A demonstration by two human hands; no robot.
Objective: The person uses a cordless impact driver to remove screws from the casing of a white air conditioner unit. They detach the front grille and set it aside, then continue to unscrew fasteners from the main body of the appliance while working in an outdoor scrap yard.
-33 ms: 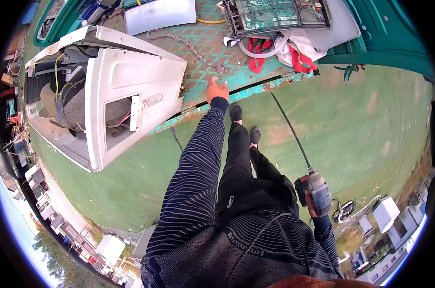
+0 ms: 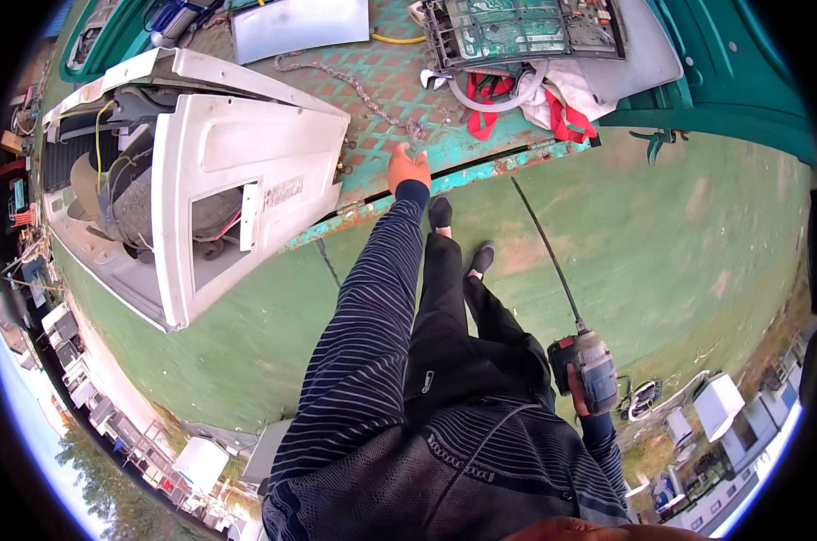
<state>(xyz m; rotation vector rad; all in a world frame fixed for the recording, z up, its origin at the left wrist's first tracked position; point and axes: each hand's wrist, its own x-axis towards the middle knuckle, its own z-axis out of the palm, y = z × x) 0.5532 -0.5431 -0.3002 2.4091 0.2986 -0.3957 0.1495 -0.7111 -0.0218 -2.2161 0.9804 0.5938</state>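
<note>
My left hand [image 2: 409, 171] reaches forward to the metal edge of a teal, rusty truck bed [image 2: 462, 173]. Its fingers look curled in, and whatever they hold is hidden. Just beyond them lies the end of a frayed, dirty rope [image 2: 359, 90], which runs back across the patterned floor of the bed. At my side on the right, my right hand [image 2: 578, 393] is closed around the handle of a cordless drill [image 2: 596, 371]. A long, thin, dark bit [image 2: 548, 252] points forward from the drill, over the green ground.
On the left, a white air-conditioner outdoor unit [image 2: 246, 171] with its casing opened lies over the bed's edge. A dark frame with green circuit boards [image 2: 507, 32] rests at the right, above white cloth with red straps [image 2: 566, 113]. A pale panel [image 2: 300, 27] lies farther back.
The drill in my right hand has shifted slightly left and nearer to me. My feet have moved a little farther apart. My left hand stays almost in place at the bed's edge.
</note>
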